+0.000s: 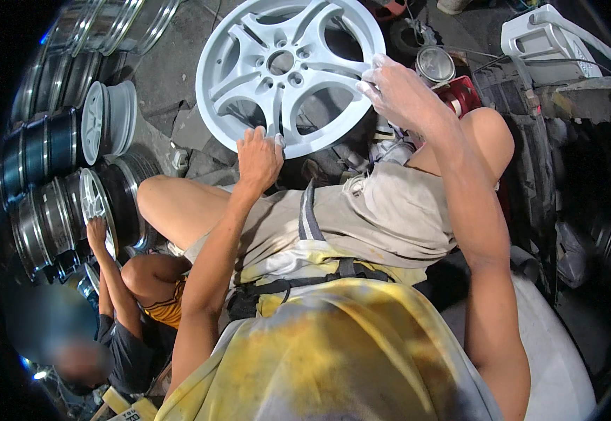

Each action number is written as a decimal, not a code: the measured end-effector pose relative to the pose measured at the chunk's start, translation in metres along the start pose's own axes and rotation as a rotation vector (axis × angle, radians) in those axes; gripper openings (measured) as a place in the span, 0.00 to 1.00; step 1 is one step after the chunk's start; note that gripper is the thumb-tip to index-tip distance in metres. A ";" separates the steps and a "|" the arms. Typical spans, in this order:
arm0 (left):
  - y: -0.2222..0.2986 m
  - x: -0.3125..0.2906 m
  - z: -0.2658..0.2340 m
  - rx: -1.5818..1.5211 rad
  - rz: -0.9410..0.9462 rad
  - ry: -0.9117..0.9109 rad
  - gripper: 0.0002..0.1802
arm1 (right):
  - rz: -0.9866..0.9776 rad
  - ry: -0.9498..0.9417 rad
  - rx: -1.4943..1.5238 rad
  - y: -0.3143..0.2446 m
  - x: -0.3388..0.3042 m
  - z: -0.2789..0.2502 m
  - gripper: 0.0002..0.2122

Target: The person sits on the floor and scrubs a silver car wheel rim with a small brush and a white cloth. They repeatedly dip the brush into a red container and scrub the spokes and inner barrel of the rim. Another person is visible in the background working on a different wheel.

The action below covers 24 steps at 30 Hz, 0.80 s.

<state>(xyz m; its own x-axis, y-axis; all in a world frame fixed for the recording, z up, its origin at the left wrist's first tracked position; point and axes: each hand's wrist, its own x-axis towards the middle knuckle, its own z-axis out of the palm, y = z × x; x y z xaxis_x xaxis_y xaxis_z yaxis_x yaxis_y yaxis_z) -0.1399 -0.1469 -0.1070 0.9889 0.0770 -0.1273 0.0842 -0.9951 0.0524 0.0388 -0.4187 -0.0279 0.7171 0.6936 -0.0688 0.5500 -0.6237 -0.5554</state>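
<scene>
A pale grey-white alloy wheel rim with twin spokes sits in front of my knees, its face toward me. My left hand is closed over the near edge, with fingertips on the face and the thumb against the lip. On the right edge, my right hand grips the lip between thumb and bent fingers. White dust coats the right fingertips and the left thumb. The undersides of both grips are hidden.
Many stacked wheel rims line the left side. Another person's hand touches a silver rim there. A metal can, a red container and a white plastic stool stand to the right.
</scene>
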 end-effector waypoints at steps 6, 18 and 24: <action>-0.006 -0.005 0.020 0.057 0.031 0.017 0.15 | -0.062 -0.001 -0.007 -0.001 0.006 0.005 0.11; 0.020 0.076 -0.135 -0.789 0.146 0.022 0.27 | -0.225 0.222 0.521 -0.046 0.020 -0.003 0.19; 0.023 0.068 -0.123 -0.773 0.115 -0.050 0.24 | -0.047 -0.032 0.449 -0.034 0.020 0.005 0.12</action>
<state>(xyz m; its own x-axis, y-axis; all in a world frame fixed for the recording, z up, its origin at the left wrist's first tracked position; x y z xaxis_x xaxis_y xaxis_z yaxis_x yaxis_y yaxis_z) -0.0552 -0.1571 0.0073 0.9915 -0.0450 -0.1224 0.0610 -0.6694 0.7404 0.0324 -0.3817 -0.0140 0.6784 0.7325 -0.0564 0.3362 -0.3778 -0.8627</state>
